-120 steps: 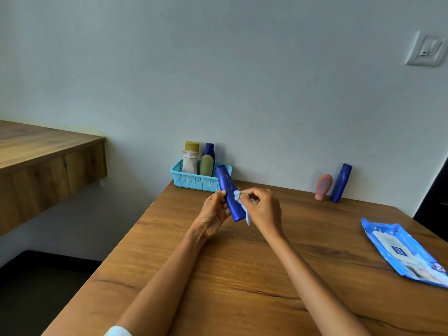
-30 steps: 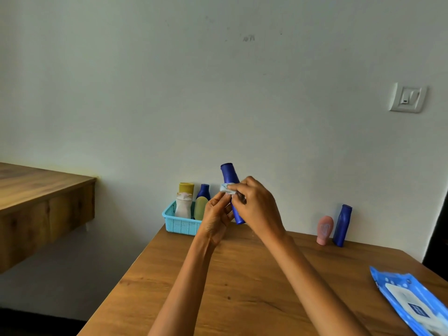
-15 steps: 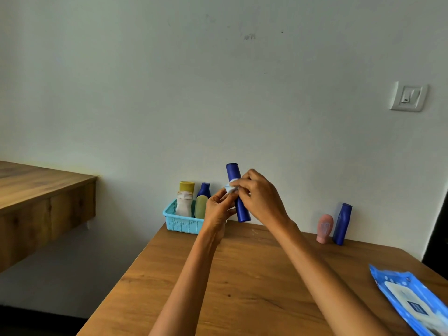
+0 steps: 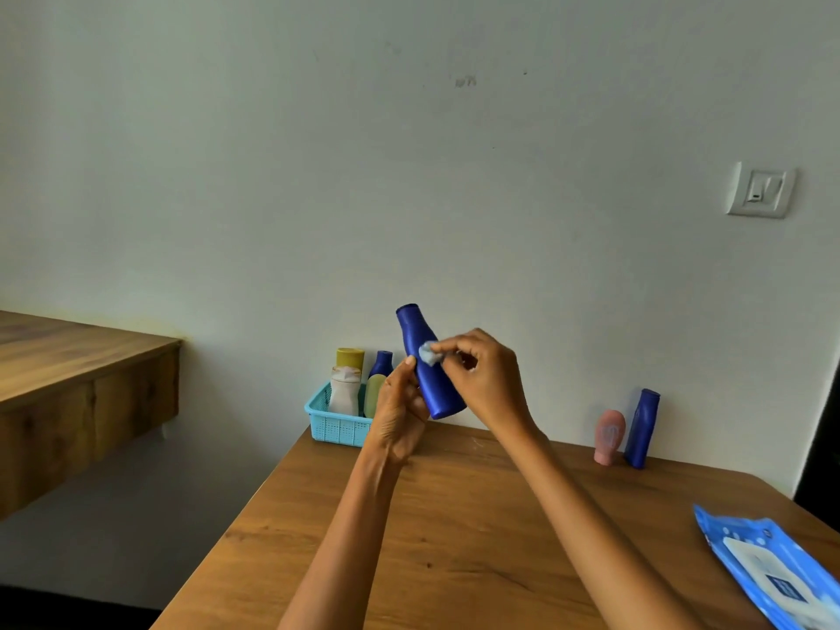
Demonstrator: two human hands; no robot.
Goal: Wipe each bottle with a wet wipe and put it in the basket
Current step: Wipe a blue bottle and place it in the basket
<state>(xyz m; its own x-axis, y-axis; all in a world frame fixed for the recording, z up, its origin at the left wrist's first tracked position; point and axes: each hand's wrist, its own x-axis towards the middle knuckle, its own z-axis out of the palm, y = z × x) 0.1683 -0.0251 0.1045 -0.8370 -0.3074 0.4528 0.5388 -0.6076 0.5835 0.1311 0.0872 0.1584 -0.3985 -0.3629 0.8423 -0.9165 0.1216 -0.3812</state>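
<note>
Mid-wipe on a blue bottle (image 4: 429,370), held raised above the far edge of the table (image 4: 454,529), tilted with its narrow end up and to the left. Our left hand (image 4: 400,416) grips it from below and behind, fingers wrapped on the lower body; our right hand (image 4: 482,379) pinches a small wadded wet wipe (image 4: 427,355) between thumb and fingertips and presses it against the bottle's upper body. Hands are close together, both on the one bottle. We judge the shoulder and neck are being covered now; to do this well we should roll the bottle in the left hand so the wipe reaches the back face, then run down to the base where the left fingers now cover it, shifting grip. The wipe is bunched very small, so opening it out would cover more. The basket (image 4: 334,425) sits just behind, already holding several bottles; a pink bottle (image 4: 609,436) and another blue bottle (image 4: 642,427) wait upright by the wall at the right, the wipes pack (image 4: 772,570) near the right edge.
</note>
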